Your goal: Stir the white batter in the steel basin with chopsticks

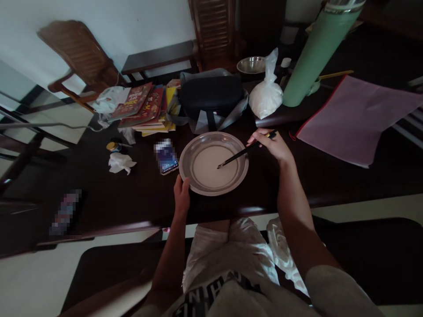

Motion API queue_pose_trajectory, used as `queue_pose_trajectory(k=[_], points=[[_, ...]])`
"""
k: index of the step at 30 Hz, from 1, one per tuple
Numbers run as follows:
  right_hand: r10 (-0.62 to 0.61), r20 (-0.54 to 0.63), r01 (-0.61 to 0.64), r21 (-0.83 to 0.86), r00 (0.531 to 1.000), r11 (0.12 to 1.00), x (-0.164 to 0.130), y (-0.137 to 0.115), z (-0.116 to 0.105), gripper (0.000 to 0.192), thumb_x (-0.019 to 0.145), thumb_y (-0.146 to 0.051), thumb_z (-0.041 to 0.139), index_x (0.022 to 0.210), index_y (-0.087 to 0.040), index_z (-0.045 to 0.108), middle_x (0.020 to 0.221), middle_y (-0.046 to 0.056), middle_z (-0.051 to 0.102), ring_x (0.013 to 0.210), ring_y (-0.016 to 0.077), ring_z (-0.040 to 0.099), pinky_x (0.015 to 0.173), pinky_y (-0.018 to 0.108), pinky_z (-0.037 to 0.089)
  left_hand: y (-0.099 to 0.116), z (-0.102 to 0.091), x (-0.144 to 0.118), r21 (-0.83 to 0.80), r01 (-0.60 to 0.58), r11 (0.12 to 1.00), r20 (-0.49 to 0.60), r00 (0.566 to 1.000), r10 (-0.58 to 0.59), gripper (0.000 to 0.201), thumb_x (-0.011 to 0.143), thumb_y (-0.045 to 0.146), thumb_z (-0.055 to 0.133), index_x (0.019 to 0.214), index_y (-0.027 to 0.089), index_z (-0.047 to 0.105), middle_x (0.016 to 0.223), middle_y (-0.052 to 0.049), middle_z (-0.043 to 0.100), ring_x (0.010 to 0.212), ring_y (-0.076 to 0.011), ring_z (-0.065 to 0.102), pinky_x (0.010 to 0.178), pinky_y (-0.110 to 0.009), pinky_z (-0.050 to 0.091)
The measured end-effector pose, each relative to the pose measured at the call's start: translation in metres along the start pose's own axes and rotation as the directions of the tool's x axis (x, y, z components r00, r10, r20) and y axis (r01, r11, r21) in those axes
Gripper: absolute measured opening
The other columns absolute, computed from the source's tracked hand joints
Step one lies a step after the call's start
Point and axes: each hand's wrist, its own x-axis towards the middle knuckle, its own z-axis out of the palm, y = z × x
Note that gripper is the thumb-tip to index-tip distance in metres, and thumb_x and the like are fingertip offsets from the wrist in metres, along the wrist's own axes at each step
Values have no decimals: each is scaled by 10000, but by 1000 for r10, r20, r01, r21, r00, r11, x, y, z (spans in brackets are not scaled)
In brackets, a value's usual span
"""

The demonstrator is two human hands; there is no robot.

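The left hand point(182, 193) grips the near left edge of a wide bowl point(216, 192), thumb over the rim and fingers outside, probably to keep it from sliding on the dark surface point(145, 198). The right hand point(271, 145) has its grip closed around black chopsticks point(243, 152), held high near the back end and slanting down so the tips reach the pale contents point(211, 174) while the fingers stay clear, seemingly to keep them clean. The bowl sits in front of the person, within easy reach of both hands. It is round and shiny, with a flared rim; its contents look smooth and flat, though whether liquid or paste I cannot tell. Just left of it lies a lit phone point(167, 156), perhaps left there for easy viewing, and beyond that a crumpled, soft tissue point(120, 163). Farther back, a knotted clear plastic bag point(265, 99) bulges with white stuff, apparently tied against spilling, between a rounded black case point(211, 94) and a tall, matt green flask point(320, 57). Glossy books point(142, 105) are stacked left of the case; a slatted wooden chair point(213, 31) stands behind.
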Motion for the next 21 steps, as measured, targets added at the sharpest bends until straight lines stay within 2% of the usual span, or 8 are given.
queue_pose_trajectory(k=[4,10,14,16,21], points=[[-35,124,39,-30,992,999,1,1,5,363,850,-558,585,790,-247,763,837,18,737,763,148,617,636,266,458,-1,0,1,-14,11,1000,2,1000,-10,271,818,420,557,881,168,637,802,-14,591,759,-150,524,727,-246,433],[-25,-61,24,-20,998,1000,2,3,-2,366,855,-546,588,729,-239,743,759,16,726,706,139,608,582,260,417,1,1,1,-11,4,1000,-2,1000,-4,271,805,434,569,838,171,621,767,-9,571,738,-149,505,703,-248,437],[-31,94,34,-32,995,999,2,2,0,374,857,-555,581,766,-238,756,806,19,731,717,135,602,621,262,440,1,1,1,-10,9,1000,0,1000,-9,298,803,456,561,860,169,616,791,-13,581,755,-152,516,715,-249,440],[-38,121,42,-34,992,999,2,3,2,383,848,-568,584,790,-234,760,836,23,734,749,140,613,640,263,454,1,1,1,-1,9,1000,5,1000,-9,311,809,456,552,889,164,621,812,-15,591,775,-155,524,735,-249,441],[-1,-53,1,-9,999,1000,1,4,-2,368,846,-553,596,764,-226,743,732,19,726,729,150,645,585,253,422,1,1,0,2,11,1000,7,1000,-11,286,816,437,553,869,163,612,788,-4,571,759,-144,508,725,-239,430]])
